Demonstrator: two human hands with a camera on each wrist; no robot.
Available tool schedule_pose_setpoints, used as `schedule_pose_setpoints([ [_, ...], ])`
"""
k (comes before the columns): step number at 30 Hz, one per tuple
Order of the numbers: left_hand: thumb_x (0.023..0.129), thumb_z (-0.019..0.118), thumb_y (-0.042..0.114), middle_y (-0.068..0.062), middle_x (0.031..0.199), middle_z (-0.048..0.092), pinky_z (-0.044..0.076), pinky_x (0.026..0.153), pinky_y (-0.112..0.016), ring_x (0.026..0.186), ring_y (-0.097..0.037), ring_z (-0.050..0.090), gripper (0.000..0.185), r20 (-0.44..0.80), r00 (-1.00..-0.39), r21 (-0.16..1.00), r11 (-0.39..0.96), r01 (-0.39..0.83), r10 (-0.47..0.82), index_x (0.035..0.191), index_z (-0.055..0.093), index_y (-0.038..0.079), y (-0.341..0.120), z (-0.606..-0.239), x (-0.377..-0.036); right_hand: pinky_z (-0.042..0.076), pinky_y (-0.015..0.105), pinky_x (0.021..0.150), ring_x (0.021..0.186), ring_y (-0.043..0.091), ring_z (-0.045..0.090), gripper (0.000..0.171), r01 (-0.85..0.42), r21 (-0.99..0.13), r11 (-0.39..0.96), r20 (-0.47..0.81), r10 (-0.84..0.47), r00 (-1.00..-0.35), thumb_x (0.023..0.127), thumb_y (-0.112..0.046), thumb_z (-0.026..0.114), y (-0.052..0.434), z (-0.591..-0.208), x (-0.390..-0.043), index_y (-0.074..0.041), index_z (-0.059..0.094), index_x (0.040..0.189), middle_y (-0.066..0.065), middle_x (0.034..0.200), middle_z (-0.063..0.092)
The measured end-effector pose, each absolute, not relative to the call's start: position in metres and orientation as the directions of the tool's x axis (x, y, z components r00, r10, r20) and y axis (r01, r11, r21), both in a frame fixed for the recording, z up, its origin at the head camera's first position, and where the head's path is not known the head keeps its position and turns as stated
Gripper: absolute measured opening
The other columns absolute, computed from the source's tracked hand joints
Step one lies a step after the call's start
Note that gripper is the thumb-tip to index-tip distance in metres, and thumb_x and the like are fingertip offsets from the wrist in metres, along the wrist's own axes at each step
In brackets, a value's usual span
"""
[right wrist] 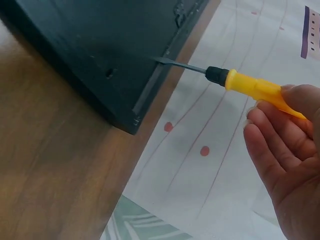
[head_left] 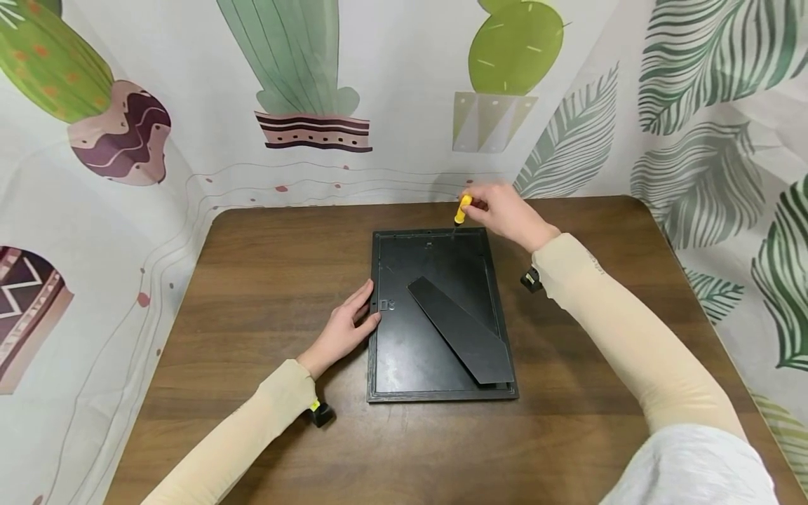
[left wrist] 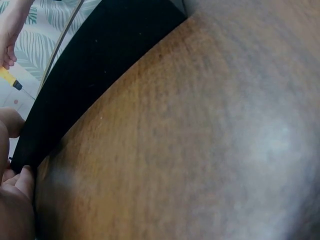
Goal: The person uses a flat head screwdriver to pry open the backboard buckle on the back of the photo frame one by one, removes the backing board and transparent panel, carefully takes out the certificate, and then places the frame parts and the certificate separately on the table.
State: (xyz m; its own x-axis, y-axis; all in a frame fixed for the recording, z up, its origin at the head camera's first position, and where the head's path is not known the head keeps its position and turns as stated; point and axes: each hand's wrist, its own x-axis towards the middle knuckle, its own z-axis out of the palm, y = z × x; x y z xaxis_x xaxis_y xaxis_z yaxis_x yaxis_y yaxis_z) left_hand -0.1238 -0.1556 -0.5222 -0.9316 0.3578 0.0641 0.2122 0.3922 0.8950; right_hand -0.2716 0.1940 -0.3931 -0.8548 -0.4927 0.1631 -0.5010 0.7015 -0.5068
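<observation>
Lying face down on the brown desk (head_left: 265, 252), the black picture frame (head_left: 404, 351) has its stand folded across its back. The left hand (head_left: 344, 330) rests relaxed on the frame's left edge, while the right hand (head_left: 505, 210) grips a yellow-handled screwdriver (right wrist: 250, 85), tip touching the far edge.

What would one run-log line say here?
right hand: holds screwdriver, tip at picture frame top edge | left hand: steadies frame's left side
</observation>
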Motion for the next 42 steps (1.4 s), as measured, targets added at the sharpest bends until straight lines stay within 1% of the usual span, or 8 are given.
schedule_pose_setpoints([
  [7, 0.099, 0.066, -0.003, -0.026, 0.167, 0.026, 0.042, 0.115, -0.045, 0.146, -0.04, 0.041, 0.07, 0.078, -0.936, 0.894, 0.392, 0.218, 0.343, 0.159, 0.03, -0.007, -0.154, -0.523, -0.122, 0.057, 0.038, 0.077, 0.087, 0.023, 0.063, 0.014, -0.558, -0.443, 0.702, 0.193, -0.533, -0.824, 0.101, -0.01, 0.069, 0.194, -0.4, -0.256, -0.003, 0.073, 0.113, 0.01, 0.101, 0.071],
  [11, 0.099, 0.064, -0.007, -0.033, 0.164, 0.027, 0.042, 0.114, -0.05, 0.145, -0.044, 0.039, 0.067, 0.079, -0.936, 0.893, 0.392, 0.219, 0.343, 0.156, 0.03, -0.014, -0.148, -0.503, -0.116, 0.056, 0.036, 0.077, 0.086, 0.022, 0.062, 0.012, -0.583, -0.427, 0.691, 0.236, -0.537, -0.81, 0.099, -0.01, 0.071, 0.195, -0.401, -0.247, -0.006, 0.072, 0.111, 0.008, 0.1, 0.069],
  [18, 0.101, 0.067, 0.003, -0.02, 0.168, 0.027, 0.042, 0.115, -0.037, 0.148, -0.033, 0.039, 0.07, 0.071, -0.93, 0.897, 0.385, 0.217, 0.361, 0.16, 0.032, -0.002, -0.154, -0.521, -0.124, 0.057, 0.036, 0.077, 0.087, 0.02, 0.063, 0.014, -0.59, -0.466, 0.659, 0.341, -0.482, -0.807, 0.099, -0.01, 0.072, 0.201, -0.4, -0.232, -0.006, 0.072, 0.113, 0.007, 0.108, 0.072],
  [23, 0.101, 0.066, 0.005, -0.02, 0.169, 0.026, 0.041, 0.116, -0.034, 0.149, -0.033, 0.038, 0.07, 0.052, -0.928, 0.896, 0.393, 0.206, 0.368, 0.161, 0.03, -0.003, -0.155, -0.52, -0.125, 0.058, 0.036, 0.079, 0.088, 0.017, 0.064, 0.016, -0.561, -0.529, 0.636, 0.383, -0.411, -0.827, 0.097, -0.011, 0.076, 0.211, -0.399, -0.216, -0.007, 0.072, 0.113, 0.004, 0.105, 0.07],
  [26, 0.102, 0.066, 0.006, -0.02, 0.169, 0.025, 0.041, 0.116, -0.035, 0.148, -0.033, 0.041, 0.07, 0.049, -0.926, 0.892, 0.401, 0.209, 0.375, 0.161, 0.029, -0.002, -0.155, -0.521, -0.125, 0.059, 0.03, 0.078, 0.091, 0.016, 0.066, 0.019, -0.536, -0.556, 0.636, 0.392, -0.368, -0.843, 0.097, -0.014, 0.076, 0.22, -0.398, -0.206, -0.009, 0.073, 0.115, 0.003, 0.106, 0.072],
  [31, 0.102, 0.067, 0.007, -0.019, 0.169, 0.025, 0.041, 0.116, -0.036, 0.148, -0.033, 0.04, 0.071, 0.062, -0.926, 0.895, 0.391, 0.217, 0.372, 0.162, 0.03, 0.0, -0.155, -0.522, -0.125, 0.05, 0.016, 0.066, 0.086, 0.012, 0.064, 0.021, -0.506, -0.573, 0.644, 0.43, -0.289, -0.855, 0.099, -0.017, 0.074, 0.238, -0.398, -0.19, -0.011, 0.073, 0.119, 0.001, 0.108, 0.075],
  [38, 0.102, 0.067, 0.008, -0.018, 0.169, 0.025, 0.041, 0.116, -0.036, 0.149, -0.032, 0.038, 0.071, 0.061, -0.926, 0.897, 0.387, 0.215, 0.372, 0.162, 0.03, -0.001, -0.155, -0.523, -0.125, 0.046, 0.011, 0.063, 0.088, 0.003, 0.058, 0.02, -0.459, -0.614, 0.642, 0.434, -0.211, -0.876, 0.098, -0.011, 0.074, 0.262, -0.405, -0.168, -0.012, 0.073, 0.118, 0.001, 0.105, 0.074],
  [42, 0.102, 0.068, 0.009, -0.019, 0.17, 0.025, 0.041, 0.116, -0.036, 0.149, -0.033, 0.039, 0.072, 0.061, -0.927, 0.896, 0.389, 0.214, 0.37, 0.162, 0.029, -0.001, -0.156, -0.524, -0.124, 0.045, 0.011, 0.062, 0.086, 0.007, 0.057, 0.016, -0.442, -0.629, 0.64, 0.421, -0.198, -0.885, 0.098, -0.007, 0.073, 0.274, -0.408, -0.157, -0.008, 0.071, 0.114, 0.001, 0.1, 0.07],
])
